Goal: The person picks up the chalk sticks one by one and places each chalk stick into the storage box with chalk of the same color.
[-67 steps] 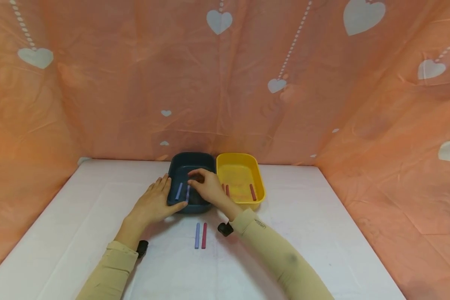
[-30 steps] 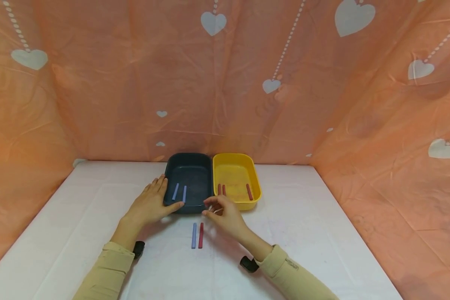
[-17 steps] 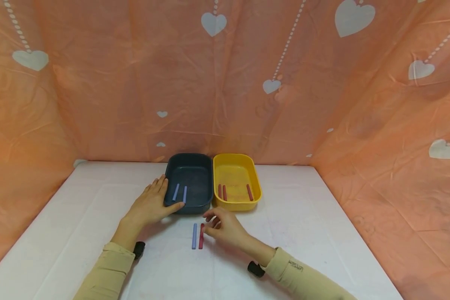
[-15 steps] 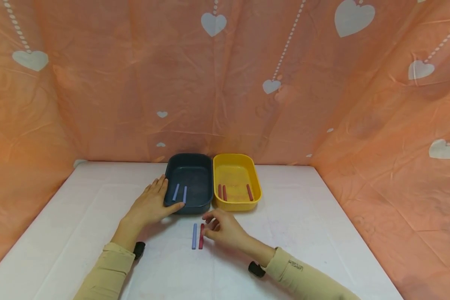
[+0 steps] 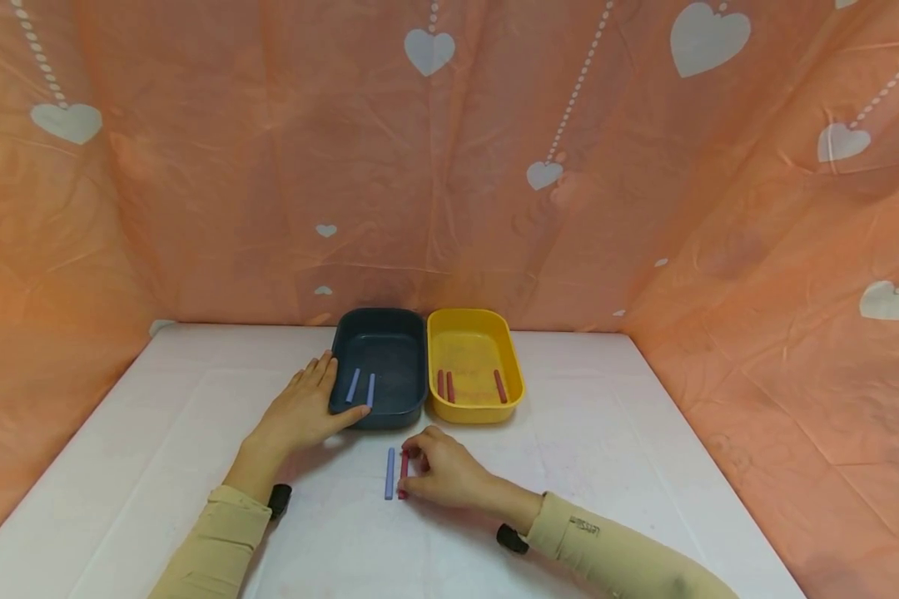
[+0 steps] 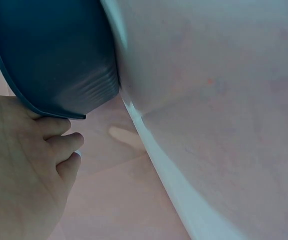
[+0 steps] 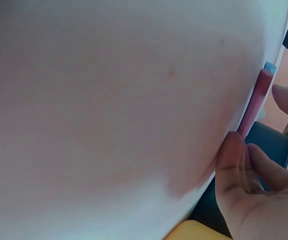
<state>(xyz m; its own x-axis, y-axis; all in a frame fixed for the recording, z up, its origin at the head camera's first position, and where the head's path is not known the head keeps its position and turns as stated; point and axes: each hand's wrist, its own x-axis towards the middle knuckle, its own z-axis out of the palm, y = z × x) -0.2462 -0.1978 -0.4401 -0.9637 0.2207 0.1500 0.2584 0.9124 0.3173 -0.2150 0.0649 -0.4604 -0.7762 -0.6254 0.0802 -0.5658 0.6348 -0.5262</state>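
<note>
My left hand (image 5: 307,403) rests against the near left corner of a dark blue tray (image 5: 415,408), its fingers along the outer side and its thumb at the front rim. In the left wrist view, the fingertips (image 6: 66,142) lie by the tray's rim (image 6: 38,111). In front of the trays, my right hand (image 5: 449,472) has thumb and fingers curled at the two ends of a red chalk stick (image 5: 404,474), which lies on the table. The right wrist view shows this red chalk (image 7: 256,102) between fingers and thumb. A blue chalk stick (image 5: 389,474) lies parallel, just left of it.
Two blue chalk sticks (image 5: 353,385) lie inside the dark blue tray. Touching its right side is a yellow tray (image 5: 513,349) with three red chalk sticks (image 5: 500,386). Both stand on a white-covered table (image 5: 592,433), near an orange curtain (image 5: 270,183) with white hearts.
My right hand has come back from over the dark blue tray, down to the red chalk stick, and its fingers have closed at the ends. The left hand has stayed at the tray.
</note>
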